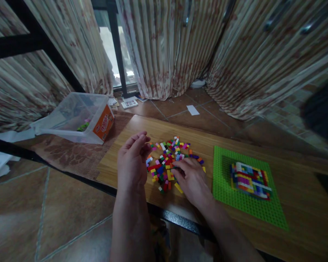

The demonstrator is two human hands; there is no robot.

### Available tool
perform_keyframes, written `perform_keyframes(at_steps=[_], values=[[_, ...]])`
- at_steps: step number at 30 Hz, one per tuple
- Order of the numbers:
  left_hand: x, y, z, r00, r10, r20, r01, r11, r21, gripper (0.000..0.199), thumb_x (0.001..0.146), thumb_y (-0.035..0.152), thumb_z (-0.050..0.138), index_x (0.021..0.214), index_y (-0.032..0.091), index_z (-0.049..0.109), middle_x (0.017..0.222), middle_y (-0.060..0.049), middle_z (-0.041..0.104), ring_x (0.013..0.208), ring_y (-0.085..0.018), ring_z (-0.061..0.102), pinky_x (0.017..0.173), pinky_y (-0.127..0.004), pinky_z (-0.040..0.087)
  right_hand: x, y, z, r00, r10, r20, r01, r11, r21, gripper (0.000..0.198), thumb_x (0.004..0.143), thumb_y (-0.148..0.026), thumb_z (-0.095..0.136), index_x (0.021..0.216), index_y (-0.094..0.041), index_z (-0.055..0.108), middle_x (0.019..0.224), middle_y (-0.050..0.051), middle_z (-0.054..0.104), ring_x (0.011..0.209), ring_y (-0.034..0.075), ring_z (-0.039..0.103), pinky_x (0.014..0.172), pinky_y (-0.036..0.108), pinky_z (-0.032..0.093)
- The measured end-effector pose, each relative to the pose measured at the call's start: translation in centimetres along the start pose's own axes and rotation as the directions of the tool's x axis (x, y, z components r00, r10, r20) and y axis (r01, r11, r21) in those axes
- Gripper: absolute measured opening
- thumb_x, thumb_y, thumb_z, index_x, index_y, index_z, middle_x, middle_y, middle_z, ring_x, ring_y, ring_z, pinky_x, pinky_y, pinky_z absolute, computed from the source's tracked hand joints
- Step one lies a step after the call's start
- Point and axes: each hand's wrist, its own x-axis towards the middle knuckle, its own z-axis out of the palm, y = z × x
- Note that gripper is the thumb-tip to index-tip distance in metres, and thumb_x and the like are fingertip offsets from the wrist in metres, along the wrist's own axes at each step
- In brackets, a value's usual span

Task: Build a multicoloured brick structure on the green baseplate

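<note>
Loose toy building bricks (168,160) of many colours lie in a spread-out heap on the wooden table. My left hand (132,156) is raised at the heap's left side, palm turned inward and fingers curled together; anything inside them is hidden. Over the heap's right part, my right hand (191,178) reaches down with thumb and forefinger nearly pinched among the bricks. Whether a brick sits between those fingertips is too small to tell. To the right, a green baseplate (224,193) carries a low multicoloured brick build (250,180).
A clear plastic bin (71,116) with an orange label stands at the table's left end, a few green and pink pieces inside. The dark table edge (177,218) runs nearest me. Striped curtains (169,47) hang behind; a white paper (192,110) lies on the tiled floor.
</note>
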Motion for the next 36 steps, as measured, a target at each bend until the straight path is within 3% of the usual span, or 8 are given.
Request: perform_keyframes(at_steps=[4,8,13,18,25,31,34,36], values=[[0.1,0.3,-0.3,1.000,0.008,-0.011,-0.009,1.000,-0.009,0.021,0.062,0.019,0.076,0.081,0.012,0.069,0.071,0.000,0.063,0.054,-0.004,0.053,0.054,-0.016,0.046,0.4,0.4,0.4,0.999,0.003,0.033,-0.001,0.998,-0.060,0.014,0.089,-0.019,0.057,0.089,-0.021,0.071,0.090,0.007,0.068,0.091,0.023,0.059,0.085,0.037,0.045],[0.4,0.7,-0.6,0.999,0.019,-0.032,-0.022,0.997,-0.080,0.016,0.065,0.017,0.074,0.080,0.013,0.068,0.070,0.001,0.062,0.053,-0.003,0.053,0.055,-0.016,0.046,0.1,1.7,-0.3,0.999,0.044,-0.026,-0.046,0.997,-0.062,0.018,0.091,-0.020,0.052,0.092,-0.021,0.070,0.092,0.007,0.067,0.090,0.023,0.060,0.084,0.037,0.045],[0.8,1.5,-1.7,0.984,0.053,-0.169,-0.098,0.958,-0.270,0.007,0.074,0.014,0.066,0.080,0.017,0.063,0.066,0.006,0.057,0.047,0.000,0.048,0.056,-0.014,0.045,-0.6,2.2,-0.7,0.996,0.062,-0.071,-0.062,0.998,-0.005,0.019,0.091,-0.022,0.050,0.094,-0.022,0.069,0.092,0.006,0.067,0.088,0.022,0.061,0.082,0.037,0.046],[1.2,2.1,-2.8,0.969,-0.016,-0.248,-0.088,0.911,-0.403,0.005,0.080,0.012,0.060,0.079,0.017,0.059,0.063,0.007,0.055,0.045,0.000,0.046,0.055,-0.012,0.044,-0.8,1.3,-0.4,0.996,0.055,-0.068,-0.051,0.997,0.058,0.018,0.092,-0.025,0.052,0.096,-0.022,0.069,0.092,0.005,0.067,0.089,0.022,0.061,0.081,0.037,0.047],[1.1,2.3,-2.8,0.955,-0.083,-0.285,-0.062,0.883,-0.464,0.005,0.080,0.011,0.060,0.081,0.016,0.061,0.064,0.006,0.056,0.045,0.000,0.046,0.054,-0.013,0.044,-0.7,0.6,0.3,1.000,-0.023,-0.014,0.024,0.997,0.068,0.015,0.091,-0.025,0.054,0.094,-0.024,0.069,0.096,0.005,0.068,0.094,0.022,0.061,0.085,0.038,0.047],[1.2,2.3,-3.1,0.959,-0.072,-0.274,-0.062,0.889,-0.453,0.007,0.077,0.011,0.062,0.081,0.016,0.061,0.064,0.007,0.057,0.044,0.000,0.047,0.054,-0.014,0.045,4.9,-1.5,0.6,0.989,-0.145,-0.029,0.146,0.989,0.036,0.019,0.093,-0.024,0.051,0.094,-0.022,0.070,0.091,0.005,0.068,0.091,0.021,0.061,0.085,0.035,0.046],[1.3,2.3,-3.0,0.957,-0.102,-0.273,-0.041,0.880,-0.473,0.008,0.077,0.009,0.061,0.082,0.015,0.062,0.063,0.006,0.057,0.044,0.000,0.048,0.054,-0.014,0.046,9.4,-2.4,2.0,0.965,-0.241,0.105,0.245,0.969,-0.021,0.023,0.091,-0.016,0.050,0.100,-0.022,0.071,0.095,0.005,0.067,0.095,0.020,0.059,0.087,0.033,0.044],[1.3,2.5,-3.0,0.957,-0.107,-0.271,-0.038,0.876,-0.481,0.008,0.078,0.009,0.060,0.082,0.015,0.062,0.063,0.006,0.057,0.044,0.000,0.047,0.053,-0.014,0.045,11.7,-2.5,3.0,0.918,-0.311,0.245,0.335,0.941,-0.058,0.029,0.089,-0.009,0.050,0.103,-0.022,0.071,0.098,0.006,0.067,0.098,0.020,0.058,0.087,0.033,0.043]])
